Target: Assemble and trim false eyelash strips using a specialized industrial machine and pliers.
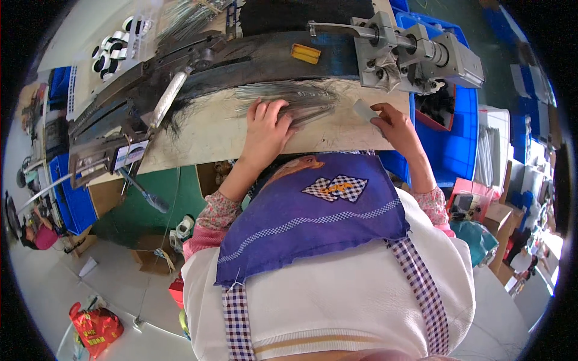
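My left hand [266, 125] lies flat with fingers spread on a bundle of thin grey wire-like strands [295, 96] spread over a pale worn workbench [208, 129]. A small flat white block [364, 110] is pinched between the thumb and fingers of my right hand [394, 123], near the bench's right end, just right of the strands. Behind both hands runs a dark curved machine track [259, 60] with a yellow tag [305, 53]. A purple bib with checked trim [313, 210] covers my front.
A grey metal cylinder assembly [415, 51] sits at the back right of the bench. Blue plastic crates [457, 126] stand to the right and another blue crate [72, 204] to the left. Cardboard boxes [150, 256] and a red bag [96, 328] lie on the floor at lower left.
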`<state>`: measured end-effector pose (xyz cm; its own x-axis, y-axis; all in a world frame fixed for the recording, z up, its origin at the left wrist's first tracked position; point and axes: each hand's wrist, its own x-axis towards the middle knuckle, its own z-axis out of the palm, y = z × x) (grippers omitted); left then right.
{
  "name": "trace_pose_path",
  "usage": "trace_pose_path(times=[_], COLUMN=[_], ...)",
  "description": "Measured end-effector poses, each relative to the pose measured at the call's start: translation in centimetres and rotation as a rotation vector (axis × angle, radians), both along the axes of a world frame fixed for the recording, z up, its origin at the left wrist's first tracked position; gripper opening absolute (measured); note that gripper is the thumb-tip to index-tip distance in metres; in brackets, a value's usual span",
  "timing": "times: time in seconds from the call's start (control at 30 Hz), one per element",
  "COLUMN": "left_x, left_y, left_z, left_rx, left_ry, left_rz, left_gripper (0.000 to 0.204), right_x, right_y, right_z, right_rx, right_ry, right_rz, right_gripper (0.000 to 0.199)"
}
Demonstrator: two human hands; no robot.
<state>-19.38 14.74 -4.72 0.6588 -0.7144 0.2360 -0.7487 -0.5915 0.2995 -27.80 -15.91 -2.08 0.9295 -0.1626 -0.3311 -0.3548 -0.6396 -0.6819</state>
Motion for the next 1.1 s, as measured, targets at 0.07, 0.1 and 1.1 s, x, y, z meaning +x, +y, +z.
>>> trace_pose_path(times=[0.07, 0.1, 1.1], left_x=[-0.1, -0.2, -1.6], left_y=[0.0, 0.0, 2.6], left_z=[0.0, -0.1, -0.5], left_rx=[0.013, -0.032, -0.152], left_ry=[0.000, -0.001, 0.094], left_rz=[-0.013, -0.043, 0.004], left_gripper=[0.029, 0.029, 0.016], right_x=[0.5, 0.8, 1.4], right_y=[0.0, 0.5, 3.7], right_z=[0.0, -0.1, 0.8], right_rx=[-0.053, -0.048, -0.175], right_ry=[-0.040, -0.031, -0.131], right_rz=[0.087, 0.082, 0.148], right_gripper=[0.023, 0.023, 0.034])
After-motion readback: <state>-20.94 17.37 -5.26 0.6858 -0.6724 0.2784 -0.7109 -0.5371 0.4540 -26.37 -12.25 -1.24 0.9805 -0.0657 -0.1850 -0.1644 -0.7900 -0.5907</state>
